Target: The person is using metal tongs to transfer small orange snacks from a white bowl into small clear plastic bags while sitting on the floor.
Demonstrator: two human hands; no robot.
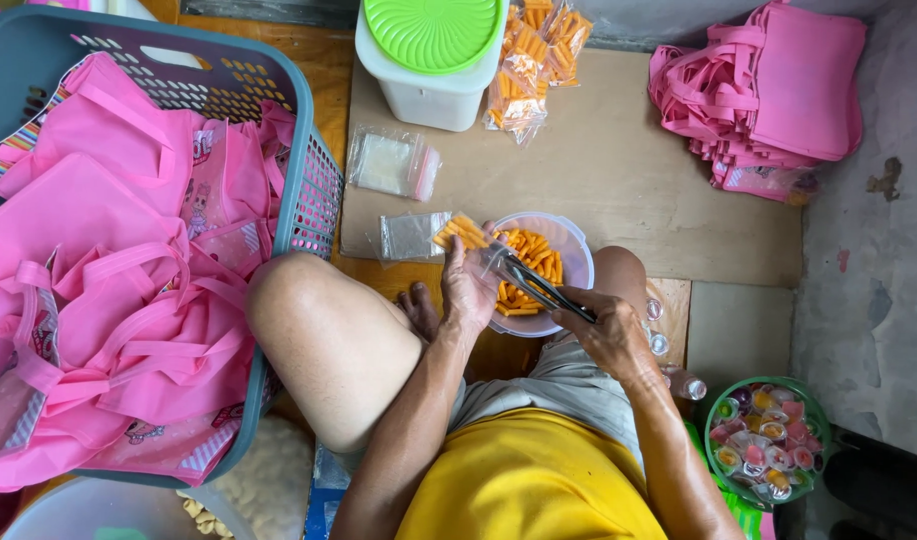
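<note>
My left hand [469,285] holds a small clear bag with orange stick snacks [461,232] in it, just left of a clear plastic bowl [576,262] of the same orange sticks. My right hand [611,335] grips metal tongs [534,282], whose tips reach toward the bag's mouth above the bowl's left rim. The bowl rests on the floor between my knees.
A grey laundry basket [304,170] full of pink tote bags stands at left. Empty clear bags [394,163], a white tub with a green lid [434,55], filled snack packets [534,60], a pink bag stack [769,95] and a green basket of jelly cups [769,440] surround me.
</note>
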